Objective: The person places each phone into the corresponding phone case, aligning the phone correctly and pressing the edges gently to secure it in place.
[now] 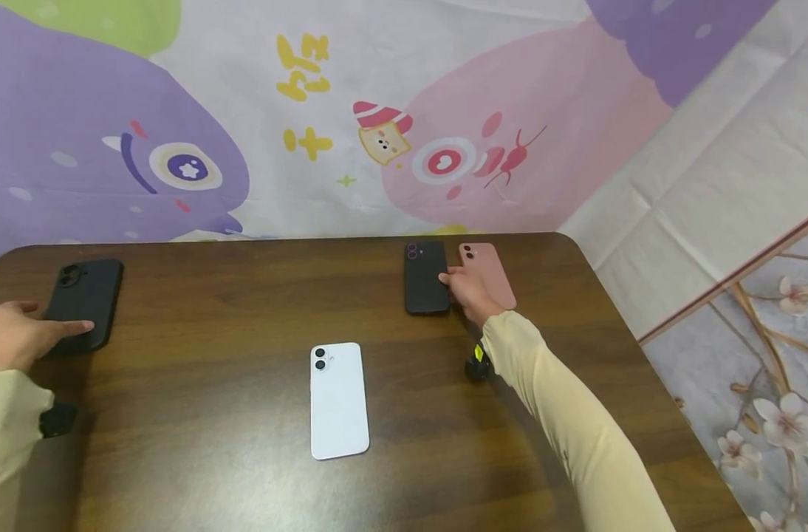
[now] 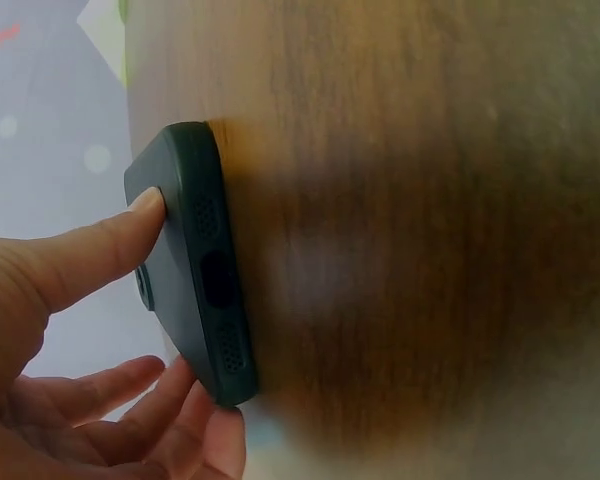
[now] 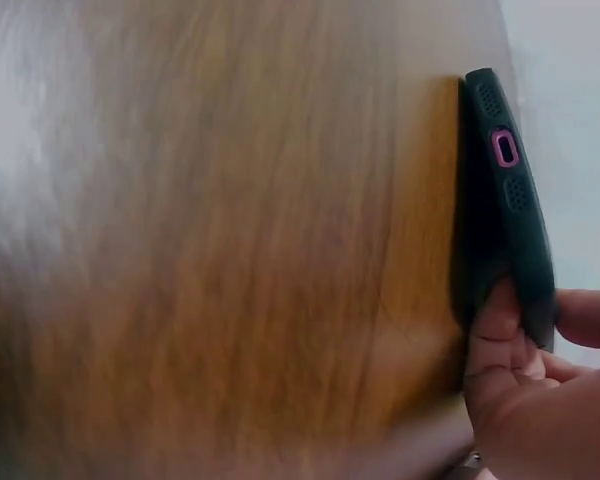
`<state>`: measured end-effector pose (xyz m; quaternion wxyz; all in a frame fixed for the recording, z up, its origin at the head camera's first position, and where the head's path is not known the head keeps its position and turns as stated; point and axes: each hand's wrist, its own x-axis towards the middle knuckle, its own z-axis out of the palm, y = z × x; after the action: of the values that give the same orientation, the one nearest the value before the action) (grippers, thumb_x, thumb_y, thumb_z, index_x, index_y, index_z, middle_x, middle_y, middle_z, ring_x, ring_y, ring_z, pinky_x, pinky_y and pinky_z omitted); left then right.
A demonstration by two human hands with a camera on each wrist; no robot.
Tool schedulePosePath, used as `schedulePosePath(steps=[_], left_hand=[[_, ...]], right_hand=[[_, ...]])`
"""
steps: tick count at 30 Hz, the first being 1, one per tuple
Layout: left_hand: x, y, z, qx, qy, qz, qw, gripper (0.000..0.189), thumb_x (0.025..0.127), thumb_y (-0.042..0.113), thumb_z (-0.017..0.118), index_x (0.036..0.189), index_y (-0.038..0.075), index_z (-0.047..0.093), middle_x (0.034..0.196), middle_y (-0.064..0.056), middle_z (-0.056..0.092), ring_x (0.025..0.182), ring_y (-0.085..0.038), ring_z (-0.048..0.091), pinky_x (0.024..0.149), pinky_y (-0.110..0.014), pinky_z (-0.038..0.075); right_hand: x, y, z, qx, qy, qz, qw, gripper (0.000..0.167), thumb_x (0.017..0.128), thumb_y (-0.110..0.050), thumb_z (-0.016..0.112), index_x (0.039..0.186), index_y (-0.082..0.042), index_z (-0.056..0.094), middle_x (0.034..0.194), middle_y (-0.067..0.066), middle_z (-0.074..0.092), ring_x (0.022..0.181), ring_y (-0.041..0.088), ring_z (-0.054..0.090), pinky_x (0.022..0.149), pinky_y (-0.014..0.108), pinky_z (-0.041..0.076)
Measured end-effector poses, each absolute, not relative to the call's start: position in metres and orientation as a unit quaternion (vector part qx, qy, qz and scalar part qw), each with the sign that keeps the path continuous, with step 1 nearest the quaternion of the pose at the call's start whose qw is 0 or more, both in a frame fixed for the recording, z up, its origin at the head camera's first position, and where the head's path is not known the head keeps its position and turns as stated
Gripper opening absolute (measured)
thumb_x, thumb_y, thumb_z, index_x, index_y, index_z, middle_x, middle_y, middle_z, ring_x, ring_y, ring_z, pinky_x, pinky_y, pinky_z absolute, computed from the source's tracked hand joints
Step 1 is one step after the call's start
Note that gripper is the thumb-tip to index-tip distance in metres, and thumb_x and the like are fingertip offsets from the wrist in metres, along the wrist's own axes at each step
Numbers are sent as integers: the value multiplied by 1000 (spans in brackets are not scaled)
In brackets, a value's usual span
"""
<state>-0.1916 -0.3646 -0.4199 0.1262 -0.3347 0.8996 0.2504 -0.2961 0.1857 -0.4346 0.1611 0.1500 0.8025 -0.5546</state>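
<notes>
In the head view, my left hand (image 1: 18, 336) is at a dark phone (image 1: 91, 299) at the table's left side. The left wrist view shows the thumb on the back of that phone and the fingertips curled at its long edge. My right hand (image 1: 472, 290) pinches the right edge of a black phone (image 1: 426, 277) with purple camera rings. In the right wrist view, its fingers reach under the raised edge and the thumb is on the other face. Right beside it lies a pink phone (image 1: 490, 270), partly hidden by my right hand.
A white phone (image 1: 340, 403) lies back up at the middle of the brown wooden table (image 1: 231, 318). A cloth (image 1: 311, 199) with cartoon figures hangs behind the far edge. To the right stands a pale panel (image 1: 696, 185) beside a floral surface (image 1: 776, 332).
</notes>
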Motion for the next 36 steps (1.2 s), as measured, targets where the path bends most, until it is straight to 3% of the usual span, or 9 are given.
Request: schedulePosePath(steps=[4, 7, 10, 12, 21, 36], left_hand=[[-195, -368, -424, -343, 898, 238, 141, 92, 89, 47, 54, 145, -9, 7, 150, -32, 7, 132, -52, 22, 101, -62, 34], [-196, -367, -422, -346, 899, 218, 158, 92, 89, 51, 52, 144, -9, 10, 150, -31, 9, 131, -51, 24, 100, -60, 36], [-195, -365, -417, -339, 903, 202, 168, 89, 89, 50, 51, 142, -11, 14, 149, -33, 12, 130, -52, 26, 100, -59, 37], [-194, -364, -414, -336, 905, 201, 169, 87, 90, 49, 50, 142, -11, 16, 148, -33, 14, 128, -52, 27, 100, -59, 37], [-197, -363, -413, -350, 899, 197, 173, 90, 89, 51, 51, 145, -8, 12, 149, -32, 14, 128, -51, 30, 98, -56, 40], [-198, -362, -410, -341, 895, 219, 184, 91, 89, 50, 53, 144, -7, 10, 148, -33, 14, 127, -52, 30, 96, -57, 41]], right_hand=[[-298, 184, -432, 153, 832, -512, 150, 47, 97, -19, 50, 138, 1, 41, 126, 20, 57, 109, 32, 61, 93, 37, 51], [-297, 183, -429, 148, 857, -475, 135, 49, 94, -22, 57, 134, 4, 45, 122, 21, 60, 95, 28, 65, 79, 31, 55], [-297, 181, -426, 128, 892, -416, 121, 49, 89, -25, 63, 126, 6, 53, 115, 21, 63, 79, 21, 62, 63, 24, 51], [-296, 179, -424, 115, 913, -374, 114, 49, 87, -28, 66, 122, 6, 56, 112, 20, 64, 74, 18, 58, 59, 22, 47], [-298, 175, -419, 134, 921, -341, 135, 57, 87, -28, 66, 129, 6, 50, 125, 20, 57, 106, 28, 59, 88, 36, 53], [-301, 172, -417, 140, 933, -301, 139, 56, 88, -31, 64, 129, 3, 50, 130, 17, 54, 113, 29, 56, 93, 38, 50]])
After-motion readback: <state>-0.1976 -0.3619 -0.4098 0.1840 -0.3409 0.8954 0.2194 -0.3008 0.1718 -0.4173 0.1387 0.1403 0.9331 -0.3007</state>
